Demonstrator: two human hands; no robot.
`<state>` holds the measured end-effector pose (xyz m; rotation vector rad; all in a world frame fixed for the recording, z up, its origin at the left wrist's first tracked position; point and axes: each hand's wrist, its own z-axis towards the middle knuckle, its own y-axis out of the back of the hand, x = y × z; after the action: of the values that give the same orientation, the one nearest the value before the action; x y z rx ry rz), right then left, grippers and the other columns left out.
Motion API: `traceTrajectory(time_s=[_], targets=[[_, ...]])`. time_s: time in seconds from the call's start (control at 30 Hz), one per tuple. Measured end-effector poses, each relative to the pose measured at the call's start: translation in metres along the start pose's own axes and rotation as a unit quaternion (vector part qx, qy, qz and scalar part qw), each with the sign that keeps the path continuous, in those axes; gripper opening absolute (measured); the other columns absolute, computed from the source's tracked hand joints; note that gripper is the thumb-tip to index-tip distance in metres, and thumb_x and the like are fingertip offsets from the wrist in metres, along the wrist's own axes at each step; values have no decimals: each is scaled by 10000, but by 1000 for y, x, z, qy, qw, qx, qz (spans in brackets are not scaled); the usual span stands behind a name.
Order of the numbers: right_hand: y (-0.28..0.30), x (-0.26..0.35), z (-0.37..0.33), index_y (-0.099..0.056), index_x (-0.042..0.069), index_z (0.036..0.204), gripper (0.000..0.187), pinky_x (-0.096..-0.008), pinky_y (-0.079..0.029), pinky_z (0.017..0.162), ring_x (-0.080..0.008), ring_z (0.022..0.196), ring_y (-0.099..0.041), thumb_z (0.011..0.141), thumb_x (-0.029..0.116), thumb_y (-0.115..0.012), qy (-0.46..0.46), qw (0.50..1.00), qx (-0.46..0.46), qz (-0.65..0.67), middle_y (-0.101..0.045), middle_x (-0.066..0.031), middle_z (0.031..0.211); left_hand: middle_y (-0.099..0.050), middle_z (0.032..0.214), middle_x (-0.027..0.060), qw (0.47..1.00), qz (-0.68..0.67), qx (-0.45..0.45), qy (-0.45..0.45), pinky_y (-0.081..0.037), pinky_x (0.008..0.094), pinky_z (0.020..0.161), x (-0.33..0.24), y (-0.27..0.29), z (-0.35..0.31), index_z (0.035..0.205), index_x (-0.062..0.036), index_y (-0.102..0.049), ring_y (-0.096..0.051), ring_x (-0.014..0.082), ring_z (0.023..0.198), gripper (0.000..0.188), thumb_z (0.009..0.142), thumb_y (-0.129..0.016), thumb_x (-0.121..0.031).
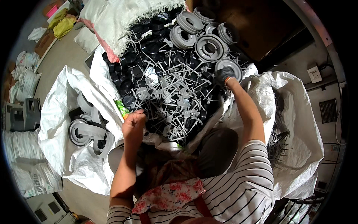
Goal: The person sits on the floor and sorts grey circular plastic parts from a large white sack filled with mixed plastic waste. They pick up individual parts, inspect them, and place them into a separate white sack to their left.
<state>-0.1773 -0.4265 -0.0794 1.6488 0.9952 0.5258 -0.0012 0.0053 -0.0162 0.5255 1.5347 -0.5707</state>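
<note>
My right hand (225, 75), in a dark glove, grips the near rim of a round grey plastic ring (233, 67) with a lighter middle. That ring lies at the right end of a group of similar grey rings (210, 48). My bare left hand (134, 125) is closed at the left near edge of the heap; what its fingers hold, if anything, is hidden. Between my hands spreads a tangle of thin grey plastic sprues (179, 91). Black round plastic caps (152, 47) lie under and behind them.
An open white woven sack (56, 123) on the left holds several grey rings (91, 131). Another white sack (298, 130) on the right contains sprues. A frayed white sack (108, 18) covers the heap's far side. A wall socket (314, 74) is at right.
</note>
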Motion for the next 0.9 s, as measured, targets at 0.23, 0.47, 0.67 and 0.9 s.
traceTrajectory(time_s=[0.23, 0.47, 0.67, 0.9], targets=[[74, 69, -74, -574, 21, 1037, 509, -362, -446, 873, -244, 1007, -580, 674, 313, -778, 262, 903, -121, 318, -628, -132, 1024, -625, 1039, 88, 979, 196, 50, 9, -462, 273, 806, 6, -43, 7, 1069, -14, -598, -595, 146, 919, 298, 796, -684, -100], [110, -49, 36, -446, -63, 1274, 1008, -382, -401, 973, -329, 1179, -500, 588, 615, -740, -129, 893, -237, 359, -523, -247, 1245, -602, 1103, 142, 969, 244, 37, 26, -461, 329, 845, 4, -43, 8, 1161, 10, -545, -585, 229, 1001, 433, 780, -692, -136], [40, -125, 141, -412, -5, 1334, 840, -340, -356, 1022, -305, 1228, -444, 729, 496, -712, -58, 918, -108, 377, -437, -199, 1347, -574, 1163, 99, 964, 252, 60, 52, -472, 272, 816, -3, -46, 16, 1179, 14, -534, -567, 126, 971, 400, 800, -648, -46], [34, -121, 132, -445, 14, 1304, 758, -352, -400, 963, -284, 1128, -504, 749, 464, -699, -72, 983, -84, 148, -501, -161, 1239, -552, 1208, 117, 971, 222, 62, 67, -472, 272, 826, -6, -56, 21, 1140, 29, -541, -570, 132, 976, 372, 786, -645, -15]])
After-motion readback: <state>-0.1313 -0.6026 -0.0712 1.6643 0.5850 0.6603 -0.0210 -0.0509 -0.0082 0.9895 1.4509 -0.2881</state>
